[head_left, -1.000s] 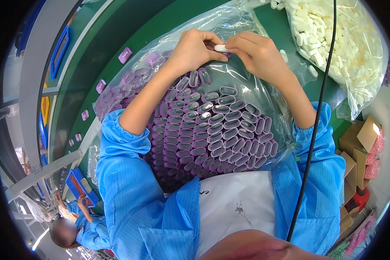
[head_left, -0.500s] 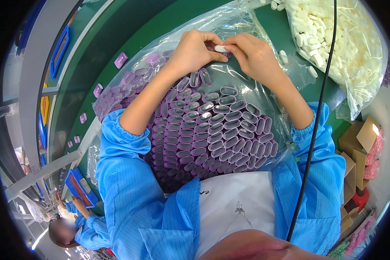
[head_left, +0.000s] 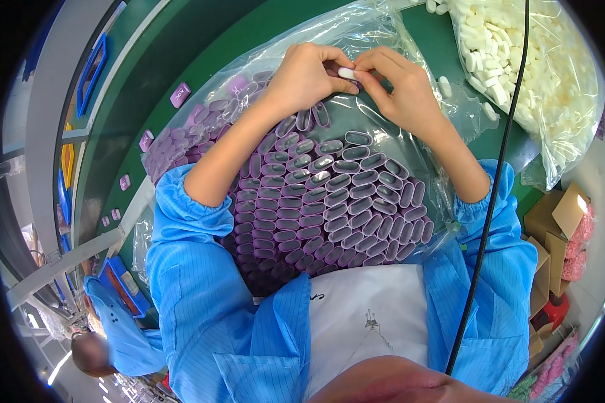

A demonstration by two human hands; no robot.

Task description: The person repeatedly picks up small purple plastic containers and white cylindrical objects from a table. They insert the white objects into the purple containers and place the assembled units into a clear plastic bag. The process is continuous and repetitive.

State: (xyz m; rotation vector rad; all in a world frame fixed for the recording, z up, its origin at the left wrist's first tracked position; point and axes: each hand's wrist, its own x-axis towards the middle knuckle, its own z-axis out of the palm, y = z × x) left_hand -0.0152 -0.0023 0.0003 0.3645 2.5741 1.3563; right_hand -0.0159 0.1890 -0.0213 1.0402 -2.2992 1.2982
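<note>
My left hand [head_left: 304,75] and my right hand [head_left: 400,93] meet at the top middle, fingertips pinched together on a small white oblong part [head_left: 347,72]. Something purple seems to sit under the fingers, too hidden to tell. Below my hands lies a packed stack of purple oval sleeves [head_left: 329,201], standing on end in rows on a clear plastic sheet [head_left: 356,30]. My forearms in blue sleeves come up from the lower edge on both sides of the stack.
A clear bag of white oblong parts [head_left: 538,67] lies at the upper right on the green table [head_left: 154,60]. Loose purple sleeves [head_left: 179,95] are scattered left. Cardboard boxes [head_left: 551,228] stand lower right. A black cable [head_left: 491,201] hangs down the right. Another person in blue [head_left: 114,322] is lower left.
My fingers have shifted slightly on the white part; both hands stay in the same place above the stack.
</note>
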